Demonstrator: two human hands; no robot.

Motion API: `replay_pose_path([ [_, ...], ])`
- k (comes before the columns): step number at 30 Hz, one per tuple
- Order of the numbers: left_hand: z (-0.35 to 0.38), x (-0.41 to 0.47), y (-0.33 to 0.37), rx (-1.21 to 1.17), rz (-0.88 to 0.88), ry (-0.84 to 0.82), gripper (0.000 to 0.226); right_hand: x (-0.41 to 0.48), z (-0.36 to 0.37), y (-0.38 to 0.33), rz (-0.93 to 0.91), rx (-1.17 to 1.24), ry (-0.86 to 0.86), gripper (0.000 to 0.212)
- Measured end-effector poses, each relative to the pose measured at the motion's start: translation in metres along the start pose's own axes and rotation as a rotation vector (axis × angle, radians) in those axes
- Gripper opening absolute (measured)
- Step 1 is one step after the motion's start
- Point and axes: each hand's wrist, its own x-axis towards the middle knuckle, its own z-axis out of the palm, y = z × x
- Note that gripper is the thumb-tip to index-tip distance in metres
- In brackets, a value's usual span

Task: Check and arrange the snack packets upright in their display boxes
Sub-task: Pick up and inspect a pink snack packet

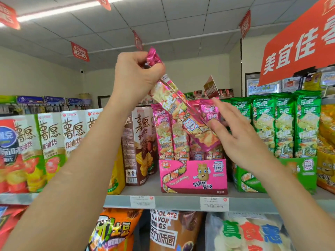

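My left hand (pixel 136 77) grips the top end of a pink snack packet (pixel 183 113), lifted and tilted so its lower end points down to the right over the pink display box (pixel 194 176). Several pink packets (pixel 165 134) stand upright in that box. My right hand (pixel 233 134) is open with straight fingers, its fingertips touching the lower part of the tilted packet. To the right, green packets (pixel 284 127) stand upright in a green display box (pixel 297 171).
Tall snack cartons (pixel 52 140) and a brown carton (pixel 139 145) stand left of the pink box on the grey shelf (pixel 177 201). Large bags (pixel 163 230) fill the shelf below. A red sign (pixel 297 44) hangs at upper right.
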Motion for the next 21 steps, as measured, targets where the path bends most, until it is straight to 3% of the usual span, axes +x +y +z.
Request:
replay_pose_path([
  [3, -0.009, -0.027, -0.019, -0.067, -0.114, 0.100, 0.031, -0.013, 0.001, -0.010, -0.012, 0.178, 0.147, 0.050],
  [5, -0.013, -0.050, -0.031, -0.123, -0.179, 0.161, 0.033, -0.024, 0.001, -0.019, -0.001, 0.350, 0.074, 0.043],
  [7, -0.015, -0.071, -0.037, -0.194, -0.244, 0.200, 0.036, -0.033, 0.004, -0.027, 0.052, 0.386, -0.042, 0.038],
  [10, -0.020, -0.096, -0.041, -0.219, -0.326, 0.216, 0.028, -0.046, 0.012, -0.028, 0.145, 0.448, -0.079, 0.041],
  [15, -0.033, -0.119, -0.037, -0.143, -0.263, -0.001, 0.029, -0.071, 0.012, -0.028, 0.165, 0.462, 0.026, 0.025],
  [21, -0.032, -0.136, -0.027, -0.150, -0.338, -0.072, 0.036, -0.098, 0.013, -0.034, 0.203, 0.445, 0.089, 0.023],
])
